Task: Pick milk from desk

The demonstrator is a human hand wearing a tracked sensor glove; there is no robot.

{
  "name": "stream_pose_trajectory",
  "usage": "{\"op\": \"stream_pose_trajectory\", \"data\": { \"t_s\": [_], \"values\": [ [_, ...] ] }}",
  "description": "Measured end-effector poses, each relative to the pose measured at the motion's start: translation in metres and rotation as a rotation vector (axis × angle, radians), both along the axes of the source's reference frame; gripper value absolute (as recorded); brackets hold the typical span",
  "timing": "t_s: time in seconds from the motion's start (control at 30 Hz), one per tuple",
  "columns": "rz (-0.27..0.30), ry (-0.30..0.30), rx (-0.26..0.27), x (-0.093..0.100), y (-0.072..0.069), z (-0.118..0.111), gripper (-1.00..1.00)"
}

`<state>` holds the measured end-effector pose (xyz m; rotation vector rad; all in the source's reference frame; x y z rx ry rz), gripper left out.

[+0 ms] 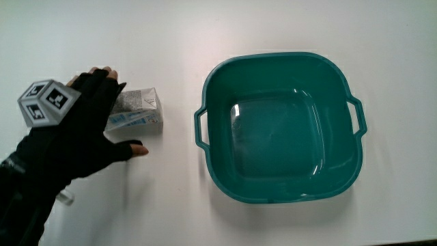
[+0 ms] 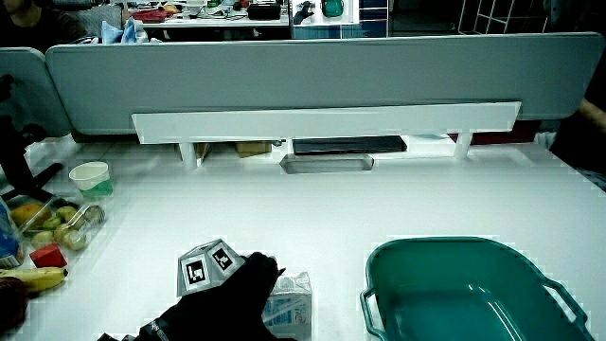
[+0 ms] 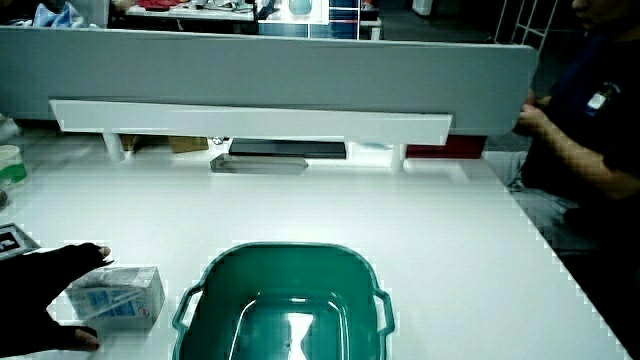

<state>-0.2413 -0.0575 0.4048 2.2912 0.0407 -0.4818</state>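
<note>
The white table point(image 1: 287, 27) carries everything, and the largest thing on it is a teal plastic basin point(image 1: 345, 89) with two side handles, which shows nothing inside it in the main view and serves here as the landmark. Beside the basin, a short gap clear of its nearer handle, lies the milk carton point(image 1: 140, 113), a small white and blue pack resting on the table. The hand point(image 1: 78, 130) is at the carton on the side away from the basin, with the patterned cube point(image 1: 44, 102) on its back. The hands' fingers are spread around the pack, fingertips over its upper edge and the thumb along the edge nearer the person, apparently bracketing it without a firm squeeze, so I judge the grip as not yet made. The step in hand looks like the reach and closing on the carton; the next move calls for pinching fingers and thumb together on its two faces, then lifting straight up, clear of the basin. The main view alone shows the thumb's place and the gap to the basin. In a side view a paper cup point(image 2: 91, 176) and a tray of fruit point(image 2: 52, 223) appear, well apart from the basin; the main view shows neither.
</note>
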Motion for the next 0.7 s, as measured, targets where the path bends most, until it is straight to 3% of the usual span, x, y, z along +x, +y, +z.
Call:
{"op": "stream_pose_trajectory", "data": {
  "t_s": [0.13, 0.2, 0.4, 0.7],
  "values": [
    [-0.047, -0.028, -0.024, 0.009, -0.009, -0.008, 0.00],
    [-0.032, -0.015, -0.012, 0.009, -0.014, -0.003, 0.00],
    [-0.036, -0.018, -0.045, 0.008, -0.021, 0.011, 0.00],
    [-0.032, -0.015, -0.073, 0.005, -0.023, 0.024, 0.00]
  ]
}}
